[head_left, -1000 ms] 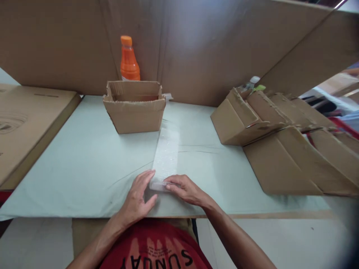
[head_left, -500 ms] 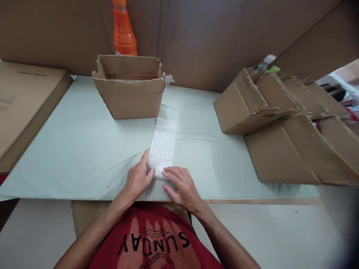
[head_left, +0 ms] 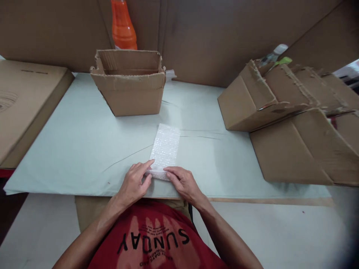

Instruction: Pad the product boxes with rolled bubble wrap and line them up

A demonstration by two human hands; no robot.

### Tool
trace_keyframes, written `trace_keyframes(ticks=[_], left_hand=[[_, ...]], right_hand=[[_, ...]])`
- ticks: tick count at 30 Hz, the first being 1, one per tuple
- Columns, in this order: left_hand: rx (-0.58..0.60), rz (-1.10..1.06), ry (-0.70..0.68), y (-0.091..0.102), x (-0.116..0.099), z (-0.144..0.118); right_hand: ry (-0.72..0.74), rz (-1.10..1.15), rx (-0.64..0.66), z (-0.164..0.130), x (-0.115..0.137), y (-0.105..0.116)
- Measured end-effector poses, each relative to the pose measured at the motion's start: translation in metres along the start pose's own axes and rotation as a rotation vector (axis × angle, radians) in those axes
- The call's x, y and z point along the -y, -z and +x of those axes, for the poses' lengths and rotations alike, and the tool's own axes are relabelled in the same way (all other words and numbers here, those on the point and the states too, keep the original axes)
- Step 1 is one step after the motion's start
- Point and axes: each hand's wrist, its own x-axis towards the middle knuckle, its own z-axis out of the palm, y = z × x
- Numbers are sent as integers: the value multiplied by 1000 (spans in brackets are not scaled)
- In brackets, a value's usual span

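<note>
A narrow strip of clear bubble wrap (head_left: 165, 145) lies on the pale green cloth (head_left: 131, 138), its near end folded or rolled into a thicker edge. My left hand (head_left: 136, 180) grips the left end of that edge, index finger on top and thumb in front. At the right end, my right hand (head_left: 182, 182) pinches the same edge between thumb and fingers. Whatever may be inside the fold is hidden. The far part of the strip rests flat on the cloth.
An open cardboard box (head_left: 134, 97) stands beyond the strip, with an orange bottle (head_left: 123, 30) behind it. On the right are joined cardboard bins (head_left: 291, 149) holding a clear bottle (head_left: 276, 54) and a green-handled item (head_left: 284, 61). A large flat carton (head_left: 33, 101) lies left.
The near end of the bubble wrap has been turned over into a fold, and the flat part looks shorter. My right hand has closed onto the edge. The view has shifted slightly.
</note>
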Motion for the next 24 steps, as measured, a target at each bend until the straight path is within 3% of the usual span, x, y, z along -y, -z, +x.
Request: trace_keyframes(ticks=[5,8,11,13,16,21,24], left_hand=[[15,-4,172,-8,4,5],[16,45,200,-12,4,12],[-56,90,132,-12,3,16],[-91,83,39,-8,2,13],[-40,7,-61,0,0,5],[41,-62,69,6,-1,-5],[33,-10,149,0,2,-1]], right_hand=[[104,-193,-239,-8,6,5],[188,-305,-156,-10,7,7],[239,-377,-20,-7,2,2],[238,-389,-8,-4,-2,-2],[189,-283,-32,-2,-5,-3],[52,-88,38,-6,0,5],[46,-192,-74,-8,3,8]])
